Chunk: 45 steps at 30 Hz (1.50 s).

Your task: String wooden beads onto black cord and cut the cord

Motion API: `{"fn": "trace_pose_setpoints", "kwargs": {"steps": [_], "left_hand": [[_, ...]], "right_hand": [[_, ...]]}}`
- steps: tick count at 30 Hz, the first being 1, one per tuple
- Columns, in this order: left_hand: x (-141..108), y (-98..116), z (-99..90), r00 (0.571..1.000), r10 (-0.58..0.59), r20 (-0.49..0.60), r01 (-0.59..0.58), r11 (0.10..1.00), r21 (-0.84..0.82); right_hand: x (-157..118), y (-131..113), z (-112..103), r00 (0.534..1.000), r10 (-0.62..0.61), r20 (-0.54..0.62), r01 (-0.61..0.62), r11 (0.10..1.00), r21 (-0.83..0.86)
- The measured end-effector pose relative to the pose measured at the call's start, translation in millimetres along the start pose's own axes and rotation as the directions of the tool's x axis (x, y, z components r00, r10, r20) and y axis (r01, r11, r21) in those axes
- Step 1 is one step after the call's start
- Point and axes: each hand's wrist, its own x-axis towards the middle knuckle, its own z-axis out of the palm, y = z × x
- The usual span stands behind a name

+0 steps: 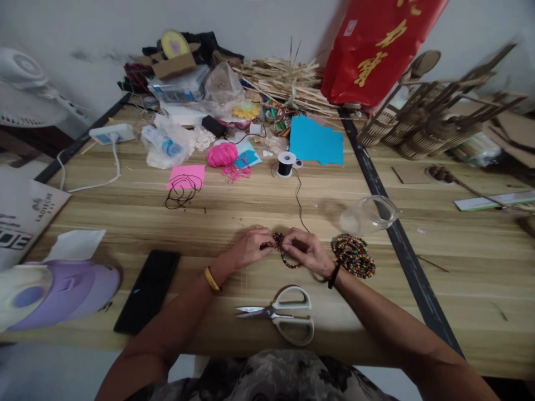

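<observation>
Between my two hands, just above the table, is a string of small multicoloured beads (290, 264), with a bunched part at the fingertips and a loop hanging below. My left hand (253, 246) pinches the bunch from the left. From the right, my right hand (308, 250) pinches it with thumb and forefinger. A black cord (299, 200) runs from a spool (286, 165) down to my right hand. Beside my right wrist lies a coiled heap of bead strings (353, 256). Scissors (273, 313) with white handles lie below my hands, blades pointing left.
A clear jar (371, 216) lies behind the bead heap. To the left are a black phone (147, 291) and a purple-and-white appliance (71, 295). Pink yarn (222, 155), blue paper (316, 139) and a pink sheet with black cord (186, 177) lie farther back. Woven baskets (426, 128) stand at the right.
</observation>
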Motion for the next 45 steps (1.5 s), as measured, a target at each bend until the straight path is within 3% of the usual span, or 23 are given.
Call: {"fn": "trace_pose_setpoints", "kwargs": {"steps": [4,8,12,17,19,23,24,26,29,31,33,36,38,41,45], "left_hand": [[0,-2,1.4,1.0,0.013,0.002,-0.013,1.0,0.011],[1,-4,3.5,1.0,-0.009,-0.023,0.009,1.0,-0.012],[2,-3,3.4,0.996,-0.061,-0.066,0.054,0.993,-0.103],[2,-3,5.2,0.986,-0.123,-0.111,0.094,0.968,-0.232],[1,-5,6.7,0.982,-0.147,-0.117,0.11,0.955,-0.277],[1,-7,8.2,0.978,-0.165,-0.128,0.115,0.936,-0.334],[1,-8,8.2,0.978,-0.164,-0.128,0.113,0.934,-0.339],[1,-7,7.9,0.978,-0.165,-0.127,0.112,0.931,-0.348],[2,-8,7.9,0.975,-0.181,-0.131,0.12,0.92,-0.373],[2,-8,8.4,0.971,-0.198,-0.134,0.131,0.91,-0.394],[2,-10,9.3,0.967,-0.22,-0.132,0.144,0.892,-0.428],[2,-11,10.6,0.96,-0.256,-0.11,0.163,0.838,-0.521],[3,-12,11.1,0.955,-0.284,-0.084,0.182,0.787,-0.59],[3,-13,11.0,0.946,-0.324,-0.029,0.223,0.709,-0.669],[3,-13,9.9,0.94,-0.339,0.035,0.257,0.637,-0.726]], "right_hand": [[3,-4,-11,0.979,0.122,0.163,-0.159,0.958,0.239],[4,0,-26,0.938,0.153,0.313,-0.268,0.89,0.369],[4,4,-40,0.901,0.03,0.432,-0.235,0.872,0.43],[1,9,-48,0.862,-0.137,0.489,-0.142,0.859,0.492],[-2,13,-47,0.849,-0.177,0.497,-0.181,0.787,0.589],[-5,18,-47,0.852,-0.299,0.429,-0.227,0.528,0.818],[-4,18,-47,0.853,-0.296,0.429,-0.24,0.507,0.828],[-2,15,-47,0.847,-0.229,0.48,-0.283,0.569,0.772],[1,8,-41,0.859,-0.015,0.512,-0.318,0.768,0.556],[2,3,-30,0.897,0.123,0.424,-0.302,0.872,0.386],[1,1,-17,0.956,0.169,0.24,-0.228,0.943,0.244],[-3,2,0,0.996,0.087,0.018,-0.087,0.996,0.011],[-4,4,6,0.998,-0.026,-0.053,0.018,0.988,-0.151],[-5,7,8,0.985,-0.168,-0.042,0.148,0.944,-0.294],[-5,9,8,0.967,-0.253,-0.008,0.231,0.894,-0.383]]}}
